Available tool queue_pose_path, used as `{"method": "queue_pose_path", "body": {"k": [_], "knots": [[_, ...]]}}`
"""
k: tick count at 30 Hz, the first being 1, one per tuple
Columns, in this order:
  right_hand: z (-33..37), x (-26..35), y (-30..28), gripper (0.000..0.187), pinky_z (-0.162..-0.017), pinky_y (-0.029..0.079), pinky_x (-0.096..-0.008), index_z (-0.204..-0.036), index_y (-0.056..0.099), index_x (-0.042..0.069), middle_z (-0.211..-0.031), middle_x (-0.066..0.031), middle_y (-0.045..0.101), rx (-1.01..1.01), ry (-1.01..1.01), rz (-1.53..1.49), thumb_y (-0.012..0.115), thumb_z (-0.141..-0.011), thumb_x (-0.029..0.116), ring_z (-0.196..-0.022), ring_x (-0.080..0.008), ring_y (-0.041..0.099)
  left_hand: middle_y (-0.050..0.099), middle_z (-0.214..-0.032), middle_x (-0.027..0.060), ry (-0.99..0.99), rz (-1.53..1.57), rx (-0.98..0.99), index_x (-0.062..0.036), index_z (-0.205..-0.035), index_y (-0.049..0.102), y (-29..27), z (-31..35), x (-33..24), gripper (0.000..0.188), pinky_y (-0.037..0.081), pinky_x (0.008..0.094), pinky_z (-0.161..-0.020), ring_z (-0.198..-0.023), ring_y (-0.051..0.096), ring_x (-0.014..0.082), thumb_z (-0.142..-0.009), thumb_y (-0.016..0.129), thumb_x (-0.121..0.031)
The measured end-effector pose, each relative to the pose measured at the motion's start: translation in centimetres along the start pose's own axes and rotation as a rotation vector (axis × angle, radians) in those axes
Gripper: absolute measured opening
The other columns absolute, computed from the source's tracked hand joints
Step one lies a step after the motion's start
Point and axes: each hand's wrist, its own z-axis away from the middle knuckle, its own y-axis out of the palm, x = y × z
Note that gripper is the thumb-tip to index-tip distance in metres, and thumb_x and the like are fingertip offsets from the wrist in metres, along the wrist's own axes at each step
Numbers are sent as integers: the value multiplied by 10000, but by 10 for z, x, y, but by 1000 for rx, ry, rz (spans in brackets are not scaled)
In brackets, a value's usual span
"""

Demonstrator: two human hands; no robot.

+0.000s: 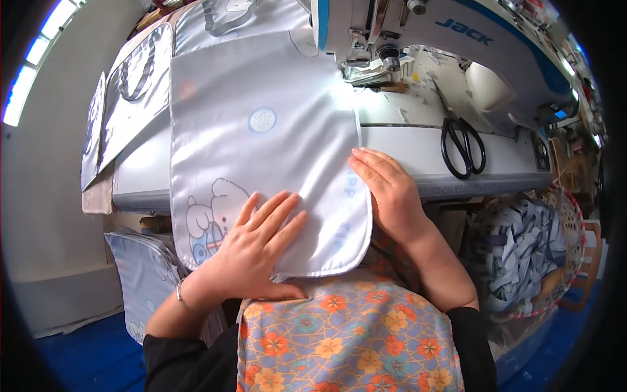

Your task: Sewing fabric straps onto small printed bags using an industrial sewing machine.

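A pale, shiny fabric panel (294, 176) with rounded lower corners and a bound white edge runs from the sewing machine (450, 39) toward me, hanging over the table's front edge. Its print shows a cartoon animal, a round blue-rimmed motif and faint blue lettering. My left hand (261, 245) lies flat on the panel's lower part, fingers spread, holding nothing. At the panel's right edge, my right hand (388, 189) closes on the border, fingers together on top; its thumb is hidden. The machine's lamp lights the cloth by the needle area, where the panel's edge meets the machine.
Black-handled scissors (464, 147) lie on the table right of the panel. A basket (575, 235) of grey fabric strips (529, 248) stands lower right. More printed panels (140, 72) with grey straps lie at the far left. Folded printed pieces (140, 268) hang below the table's left side.
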Motion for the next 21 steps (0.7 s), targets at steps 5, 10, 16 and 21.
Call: {"method": "queue_pose_path", "body": {"k": [5,10,16,21], "knots": [[-4,-5,2,326,-1009,543,-404,-1165,703,-13,-1233,-150,695,4,-9,41,611,-853,-34,-1168,-320,661,434,-1557,229,-159,-191,-88,12,-1440,525,8,13,17,813,223,583,-1225,-1489,361,395,-750,799,-320],[-11,-9,6,324,-998,550,-402,-1148,708,-8,-1219,-147,699,-7,-21,58,608,-843,-55,-1156,-319,667,528,-1476,180,-183,-274,-246,10,-1345,598,4,5,47,641,349,534,-1183,-1415,461,376,-706,644,16],[-26,-11,14,325,-983,557,-410,-1118,713,-21,-1193,-157,703,-26,-28,78,626,-812,-86,-1128,-331,672,641,-1326,169,-170,-342,-407,-1,-1222,665,-9,-13,82,534,488,456,-1040,-1283,581,362,-707,578,111],[-41,-20,22,297,-963,562,-410,-1111,717,-26,-1166,-165,706,-29,-38,79,637,-830,-78,-1096,-333,678,660,-1298,161,-180,-351,-452,-2,-1214,671,-18,-29,101,492,490,443,-1042,-1266,596,356,-748,568,119]]}}
